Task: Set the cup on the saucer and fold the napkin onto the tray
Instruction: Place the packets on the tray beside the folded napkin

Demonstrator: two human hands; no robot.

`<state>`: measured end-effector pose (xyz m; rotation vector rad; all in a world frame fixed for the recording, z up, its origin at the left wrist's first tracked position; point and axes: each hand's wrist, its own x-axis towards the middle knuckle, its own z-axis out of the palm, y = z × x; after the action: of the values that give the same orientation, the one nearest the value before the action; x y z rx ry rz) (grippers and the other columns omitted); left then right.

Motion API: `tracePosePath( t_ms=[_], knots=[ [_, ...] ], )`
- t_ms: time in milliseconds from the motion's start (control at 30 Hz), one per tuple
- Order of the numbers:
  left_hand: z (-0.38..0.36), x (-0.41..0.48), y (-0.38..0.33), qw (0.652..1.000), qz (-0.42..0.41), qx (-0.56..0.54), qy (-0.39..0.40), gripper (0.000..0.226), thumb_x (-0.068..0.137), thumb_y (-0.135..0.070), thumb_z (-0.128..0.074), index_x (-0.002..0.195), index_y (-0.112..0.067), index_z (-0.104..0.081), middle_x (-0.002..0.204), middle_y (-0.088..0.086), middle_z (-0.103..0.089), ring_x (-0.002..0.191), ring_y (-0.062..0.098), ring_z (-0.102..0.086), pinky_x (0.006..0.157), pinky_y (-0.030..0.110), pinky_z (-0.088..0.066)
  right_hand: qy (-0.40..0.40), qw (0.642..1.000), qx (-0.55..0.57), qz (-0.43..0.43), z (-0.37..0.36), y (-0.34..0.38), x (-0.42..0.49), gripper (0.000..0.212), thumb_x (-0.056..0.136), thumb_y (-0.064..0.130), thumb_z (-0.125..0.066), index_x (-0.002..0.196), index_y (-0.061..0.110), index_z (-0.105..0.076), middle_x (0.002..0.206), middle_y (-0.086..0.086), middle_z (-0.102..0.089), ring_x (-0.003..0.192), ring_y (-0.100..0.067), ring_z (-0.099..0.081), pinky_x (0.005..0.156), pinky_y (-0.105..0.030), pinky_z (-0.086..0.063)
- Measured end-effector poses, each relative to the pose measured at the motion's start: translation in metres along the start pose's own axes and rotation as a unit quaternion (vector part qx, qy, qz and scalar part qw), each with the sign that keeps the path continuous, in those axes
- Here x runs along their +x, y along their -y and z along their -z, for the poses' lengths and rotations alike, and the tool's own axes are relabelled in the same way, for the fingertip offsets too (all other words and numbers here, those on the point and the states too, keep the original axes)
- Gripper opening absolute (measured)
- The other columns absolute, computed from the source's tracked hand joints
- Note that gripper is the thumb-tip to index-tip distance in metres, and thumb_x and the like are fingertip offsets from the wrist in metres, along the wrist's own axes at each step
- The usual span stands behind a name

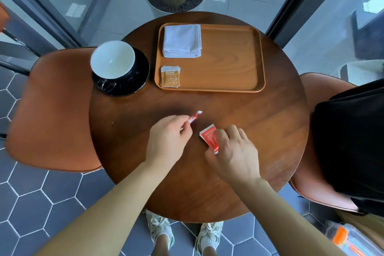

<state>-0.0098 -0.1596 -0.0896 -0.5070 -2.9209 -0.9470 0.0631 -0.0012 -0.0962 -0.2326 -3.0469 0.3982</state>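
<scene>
Over the wooden bench (228,120) the left hand (166,137) is pinching a slim sachet (194,116), the right hand (234,151) a red packet (209,137); each grip is best holding an edge firmly.

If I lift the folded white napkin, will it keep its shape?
Probably not: the napkin looks like soft cloth in loose layers, so it would likely droop and unfold. It seems light and may slide easily on the smooth tray.

We count one cup (112,59), one saucer (141,78), one tray (228,58), one napkin (182,40), one brown sachet (170,77), two red sachets (209,137) in our fingers (232,131)
</scene>
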Motion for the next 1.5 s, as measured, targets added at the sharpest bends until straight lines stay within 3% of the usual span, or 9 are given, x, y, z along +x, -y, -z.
tracePosePath(
  t_ms=[100, 267, 533, 633, 867, 1067, 1167, 1333, 1500],
  knots=[
    [0.002, -0.002, -0.001, 0.982, 0.179, -0.054, -0.006, 0.032, 0.092, -0.021, -0.068, 0.123, -0.01, -0.069, 0.112, 0.006, -0.075, 0.096, 0.019, -0.072, 0.079, 0.031, -0.06, 0.008, 1.0, 0.023, -0.002, 0.003, -0.006, 0.0, 0.014, 0.078, 0.024, -0.066, 0.08, 0.01, -0.067, 0.08, -0.005, -0.059, 0.073, -0.029, -0.056, 0.05, -0.034, -0.048],
    [0.005, -0.016, 0.014, 0.979, 0.193, 0.07, 0.018, 0.054, 0.088, -0.04, -0.07, 0.135, -0.017, -0.058, 0.12, 0.005, -0.062, 0.096, 0.02, -0.067, 0.06, 0.018, -0.042, -0.034, 0.996, 0.088, -0.004, 0.01, -0.017, -0.002, 0.009, 0.087, 0.012, -0.068, 0.081, 0.006, -0.07, 0.074, -0.007, -0.062, 0.067, -0.03, -0.057, 0.054, -0.037, -0.049],
    [-0.001, -0.029, 0.025, 0.984, -0.033, 0.167, 0.047, 0.04, 0.086, -0.027, -0.071, 0.122, -0.012, -0.068, 0.121, 0.008, -0.063, 0.105, 0.027, -0.058, 0.077, 0.039, -0.056, 0.07, 0.921, 0.295, -0.247, 0.013, -0.033, 0.018, 0.015, 0.092, 0.017, -0.06, 0.09, 0.019, -0.074, 0.071, 0.002, -0.073, 0.061, -0.021, -0.069, 0.057, -0.032, -0.055],
    [-0.006, -0.036, 0.019, 0.981, -0.068, 0.174, 0.057, 0.038, 0.086, -0.026, -0.068, 0.12, -0.011, -0.068, 0.114, 0.008, -0.063, 0.1, 0.028, -0.059, 0.074, 0.041, -0.054, 0.121, 0.887, 0.351, -0.275, 0.019, -0.035, 0.027, 0.016, 0.089, 0.013, -0.064, 0.083, 0.025, -0.073, 0.066, 0.007, -0.074, 0.051, -0.014, -0.07, 0.049, -0.022, -0.053],
    [-0.005, -0.038, 0.023, 0.987, -0.054, 0.14, 0.053, 0.038, 0.087, -0.028, -0.065, 0.122, -0.014, -0.066, 0.118, 0.006, -0.06, 0.1, 0.025, -0.056, 0.077, 0.042, -0.053, 0.102, 0.797, 0.477, -0.356, 0.021, -0.025, 0.032, 0.008, 0.087, 0.004, -0.07, 0.082, 0.009, -0.072, 0.083, -0.012, -0.076, 0.06, -0.023, -0.075, 0.063, -0.039, -0.064],
    [-0.003, -0.04, 0.032, 0.99, -0.062, 0.115, 0.06, 0.038, 0.088, -0.029, -0.065, 0.124, -0.014, -0.066, 0.121, 0.007, -0.061, 0.104, 0.024, -0.056, 0.081, 0.041, -0.055, 0.094, 0.945, 0.197, -0.243, 0.017, -0.022, 0.025, 0.013, 0.079, 0.036, -0.076, 0.085, 0.028, -0.067, 0.076, 0.012, -0.068, 0.068, -0.015, -0.066, 0.062, -0.03, -0.053],
    [-0.004, -0.038, 0.034, 0.992, -0.053, 0.103, 0.054, 0.036, 0.089, -0.028, -0.066, 0.121, -0.013, -0.067, 0.119, 0.007, -0.061, 0.102, 0.023, -0.056, 0.078, 0.04, -0.056, 0.112, 0.925, 0.267, -0.247, 0.014, -0.022, 0.023, 0.008, 0.082, 0.024, -0.078, 0.081, 0.026, -0.07, 0.07, 0.005, -0.071, 0.062, -0.021, -0.069, 0.063, -0.037, -0.059],
    [-0.006, -0.037, 0.032, 0.993, -0.046, 0.097, 0.053, 0.034, 0.089, -0.028, -0.066, 0.12, -0.014, -0.069, 0.119, 0.006, -0.061, 0.102, 0.023, -0.056, 0.078, 0.039, -0.057, 0.056, 0.815, 0.483, -0.315, 0.014, -0.016, 0.03, 0.009, 0.085, 0.009, -0.078, 0.08, 0.016, -0.075, 0.064, -0.005, -0.073, 0.055, -0.017, -0.068, 0.05, -0.027, -0.056],
    [-0.005, -0.037, 0.03, 0.998, -0.013, 0.045, 0.037, 0.032, 0.089, -0.022, -0.067, 0.118, -0.01, -0.071, 0.117, 0.005, -0.065, 0.103, 0.021, -0.057, 0.079, 0.036, -0.057, 0.105, 0.85, 0.429, -0.287, -0.002, 0.007, 0.034, 0.006, 0.086, 0.014, -0.076, 0.081, 0.015, -0.073, 0.064, -0.003, -0.073, 0.059, -0.019, -0.071, 0.057, -0.036, -0.061]
  ],
)
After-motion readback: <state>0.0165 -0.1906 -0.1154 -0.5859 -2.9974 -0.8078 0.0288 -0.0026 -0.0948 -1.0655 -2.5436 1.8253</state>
